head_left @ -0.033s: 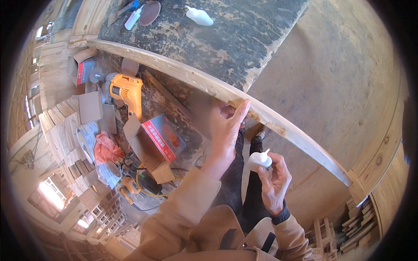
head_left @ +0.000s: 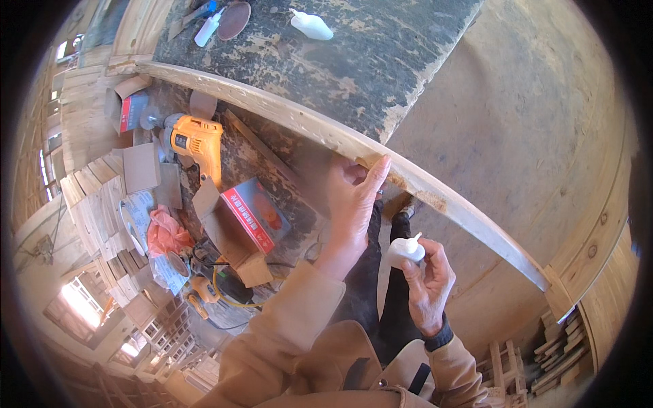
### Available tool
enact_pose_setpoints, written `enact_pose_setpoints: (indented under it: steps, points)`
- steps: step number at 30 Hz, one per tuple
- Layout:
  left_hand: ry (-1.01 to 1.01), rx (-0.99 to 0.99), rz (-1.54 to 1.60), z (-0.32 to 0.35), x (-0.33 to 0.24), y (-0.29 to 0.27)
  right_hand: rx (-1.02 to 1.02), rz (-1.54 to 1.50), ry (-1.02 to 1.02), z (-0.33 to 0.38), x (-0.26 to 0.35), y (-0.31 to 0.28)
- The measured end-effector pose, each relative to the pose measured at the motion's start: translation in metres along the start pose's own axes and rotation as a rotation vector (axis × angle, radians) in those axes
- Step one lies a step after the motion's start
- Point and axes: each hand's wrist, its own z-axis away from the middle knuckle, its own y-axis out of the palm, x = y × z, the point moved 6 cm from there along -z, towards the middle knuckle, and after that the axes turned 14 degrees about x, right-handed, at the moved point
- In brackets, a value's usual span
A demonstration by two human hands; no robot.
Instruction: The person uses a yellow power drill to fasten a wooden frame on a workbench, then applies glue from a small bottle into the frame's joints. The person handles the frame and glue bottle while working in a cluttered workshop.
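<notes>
A long pale wooden board [head_left: 286, 117] stretches across the view on its narrow edge, from the far left down to the right. My left hand [head_left: 352, 211] grips it near the middle, with the thumb against its edge and the other fingers partly hidden behind. Beside the thumb, a rough brownish patch [head_left: 430, 199] marks the wood. My right hand [head_left: 430, 291] holds a small white squeeze bottle [head_left: 403, 253] below the board, its thin nozzle pointing up and to the right, apart from the wood.
On the worn dark tabletop [head_left: 272, 61] lie another white bottle [head_left: 313, 26], a clear bottle [head_left: 209, 28] and a round sanding disc [head_left: 234, 20]. An orange power tool [head_left: 196, 141], an open cardboard box [head_left: 248, 217] and stacked wood pieces [head_left: 98, 204] crowd the left.
</notes>
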Motion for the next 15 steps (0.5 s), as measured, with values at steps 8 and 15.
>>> enact_pose_setpoints:
  steps: [8,15]
  points:
    - [-0.044,0.044,-0.143,-0.005,-0.004,-0.006,0.002,0.002,0.011,0.002,-0.003,0.002]
    - [-0.100,0.117,-0.123,-0.005,-0.005,-0.013,0.002,0.022,-0.001,0.001,0.000,0.005]
